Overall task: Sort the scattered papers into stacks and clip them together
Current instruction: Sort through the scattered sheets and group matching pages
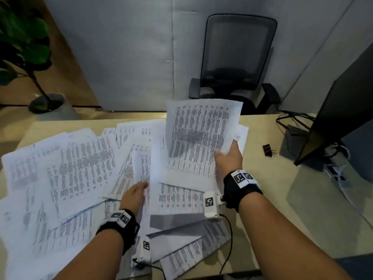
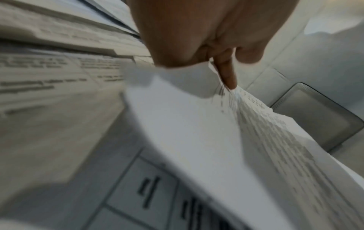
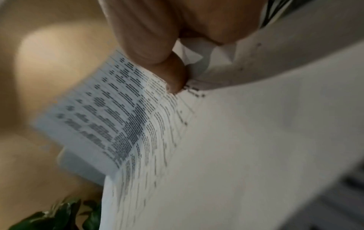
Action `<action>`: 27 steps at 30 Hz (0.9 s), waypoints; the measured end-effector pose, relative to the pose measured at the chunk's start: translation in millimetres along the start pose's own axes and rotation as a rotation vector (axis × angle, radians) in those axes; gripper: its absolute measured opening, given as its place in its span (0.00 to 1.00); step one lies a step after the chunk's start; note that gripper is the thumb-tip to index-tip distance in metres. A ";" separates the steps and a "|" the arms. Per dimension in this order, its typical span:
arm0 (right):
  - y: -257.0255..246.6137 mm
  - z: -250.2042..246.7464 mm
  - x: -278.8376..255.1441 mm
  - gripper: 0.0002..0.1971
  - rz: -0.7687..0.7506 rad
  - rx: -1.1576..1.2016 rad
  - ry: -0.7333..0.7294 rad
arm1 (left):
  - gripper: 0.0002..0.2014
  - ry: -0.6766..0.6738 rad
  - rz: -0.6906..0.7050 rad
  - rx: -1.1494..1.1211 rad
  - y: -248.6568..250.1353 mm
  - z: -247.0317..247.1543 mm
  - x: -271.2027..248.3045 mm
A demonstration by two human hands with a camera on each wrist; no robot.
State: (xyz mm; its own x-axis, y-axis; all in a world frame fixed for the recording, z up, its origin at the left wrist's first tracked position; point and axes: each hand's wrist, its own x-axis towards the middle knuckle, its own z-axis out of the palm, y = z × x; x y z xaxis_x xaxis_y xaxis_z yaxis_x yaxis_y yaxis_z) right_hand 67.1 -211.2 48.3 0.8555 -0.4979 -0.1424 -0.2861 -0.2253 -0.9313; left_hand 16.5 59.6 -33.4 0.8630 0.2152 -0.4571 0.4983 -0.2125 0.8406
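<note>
Printed white papers (image 1: 66, 168) lie scattered and overlapping across the wooden desk (image 1: 272, 195). My right hand (image 1: 229, 156) pinches the lower right corner of a printed sheet (image 1: 199, 134) and holds it raised and curling above the pile; the right wrist view shows the thumb (image 3: 175, 77) pressed on that sheet (image 3: 236, 140). My left hand (image 1: 135, 194) pinches the bottom edge of another sheet (image 1: 144, 164) lifted from the pile's middle, with a fingertip (image 2: 228, 74) on that paper (image 2: 197, 124). A black binder clip (image 1: 268, 150) lies on the bare desk to the right of the papers.
A dark monitor (image 1: 339, 110) on its stand, with cables, occupies the desk's right side. A black mesh office chair (image 1: 236, 63) stands behind the desk against a grey partition. A potted plant (image 1: 26, 55) is on the floor at far left.
</note>
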 end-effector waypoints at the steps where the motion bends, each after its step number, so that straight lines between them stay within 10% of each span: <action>1: 4.8 4.2 -3.1 0.24 0.033 -0.025 -0.008 | 0.28 -0.005 -0.105 -0.071 0.3 -0.6 2.0; 4: 18.6 19.5 -10.6 0.22 0.122 0.007 -0.047 | 0.37 -0.049 -0.198 -0.096 -1.5 0.5 4.0; 14: 43.0 39.6 6.6 0.06 0.053 -0.274 -0.141 | 0.11 0.120 -0.051 0.180 -12.1 2.7 16.5; 19: 55.4 56.6 -3.5 0.16 0.058 -0.362 -0.408 | 0.15 0.145 -0.098 0.140 -12.9 9.4 19.7; 27: 74.4 14.1 51.7 0.24 0.233 -0.560 0.026 | 0.20 0.173 -0.001 0.328 -19.6 14.0 16.0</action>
State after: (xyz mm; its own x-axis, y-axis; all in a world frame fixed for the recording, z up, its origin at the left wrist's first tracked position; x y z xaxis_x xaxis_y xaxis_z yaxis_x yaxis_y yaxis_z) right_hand 96.2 -241.8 -33.1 0.7342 -0.6056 -0.3068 -0.6544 -0.5110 -0.5574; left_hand 21.8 53.9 -61.2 0.8497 0.3677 -0.3780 0.5234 -0.5002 0.6898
